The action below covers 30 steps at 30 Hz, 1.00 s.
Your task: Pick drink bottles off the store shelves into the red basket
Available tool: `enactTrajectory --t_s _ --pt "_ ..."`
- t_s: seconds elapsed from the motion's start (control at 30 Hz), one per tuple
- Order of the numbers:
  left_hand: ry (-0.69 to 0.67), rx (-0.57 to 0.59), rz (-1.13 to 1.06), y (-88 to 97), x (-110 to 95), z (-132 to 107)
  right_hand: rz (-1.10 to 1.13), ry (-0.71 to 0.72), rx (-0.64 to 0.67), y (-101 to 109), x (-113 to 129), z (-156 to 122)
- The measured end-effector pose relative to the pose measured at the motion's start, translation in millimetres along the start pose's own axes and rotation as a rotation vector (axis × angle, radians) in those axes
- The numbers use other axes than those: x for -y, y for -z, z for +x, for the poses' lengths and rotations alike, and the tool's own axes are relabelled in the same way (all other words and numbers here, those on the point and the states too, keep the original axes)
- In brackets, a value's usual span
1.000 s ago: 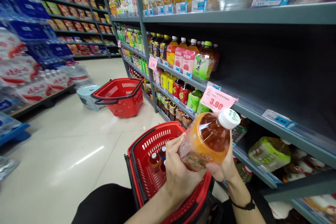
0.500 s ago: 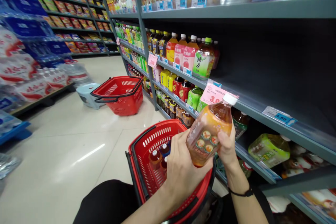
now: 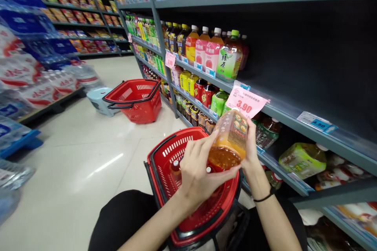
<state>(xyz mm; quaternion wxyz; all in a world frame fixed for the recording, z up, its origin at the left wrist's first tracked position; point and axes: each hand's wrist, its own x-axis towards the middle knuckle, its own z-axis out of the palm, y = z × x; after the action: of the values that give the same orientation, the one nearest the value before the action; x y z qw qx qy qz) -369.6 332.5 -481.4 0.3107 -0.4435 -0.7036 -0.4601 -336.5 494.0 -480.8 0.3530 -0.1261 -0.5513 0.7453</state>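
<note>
Both my hands hold one large bottle of amber drink (image 3: 230,137) with an orange label, tilted so its base faces me and its cap points at the shelf. My left hand (image 3: 198,164) grips it from the left, the thumb stretched under the base. On the right side, my right hand (image 3: 250,147) is closed around the bottle. Beneath them stands a red shopping basket (image 3: 160,153) with black handles. Inside it, partly hidden by my left hand, are drink bottles (image 3: 176,170) with white caps. A pink price tag (image 3: 246,102) reading 3.90 hangs just beyond the bottle.
Grey shelving (image 3: 294,111) runs along the right, with a green tea bottle (image 3: 229,57) among several others. Another red basket (image 3: 138,104) and a light blue stool (image 3: 100,100) stand on the floor ahead. Wrapped bottle packs (image 3: 44,86) are stacked at left.
The bottle has tipped so its base turned toward me and its cap away, with both hands still on it. The view has shifted slightly.
</note>
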Motion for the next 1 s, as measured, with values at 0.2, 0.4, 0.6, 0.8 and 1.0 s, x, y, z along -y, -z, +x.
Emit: enactTrajectory --t_s 0.2,0.4,0.6,0.8,1.0 --pt "0.737 0.058 -0.462 8.5 33.4 20.9 0.293 -0.420 0.119 -1.8 -2.4 -11.3" --pt "1.072 0.073 -0.827 2.3 64.5 24.6 0.202 -0.265 -0.011 -9.3 -10.3 -15.6" --pt "1.163 0.308 -1.171 -0.8 70.1 16.9 0.064 -0.173 -0.034 0.0 -8.5 -11.2" --pt "1.005 0.273 -1.160 -14.6 87.2 -1.8 0.008 -0.204 0.067 18.4 -14.6 6.5" --pt "0.694 0.858 -0.877 10.6 108.9 -4.6 -0.211 -0.236 0.257 50.0 -27.9 18.1"
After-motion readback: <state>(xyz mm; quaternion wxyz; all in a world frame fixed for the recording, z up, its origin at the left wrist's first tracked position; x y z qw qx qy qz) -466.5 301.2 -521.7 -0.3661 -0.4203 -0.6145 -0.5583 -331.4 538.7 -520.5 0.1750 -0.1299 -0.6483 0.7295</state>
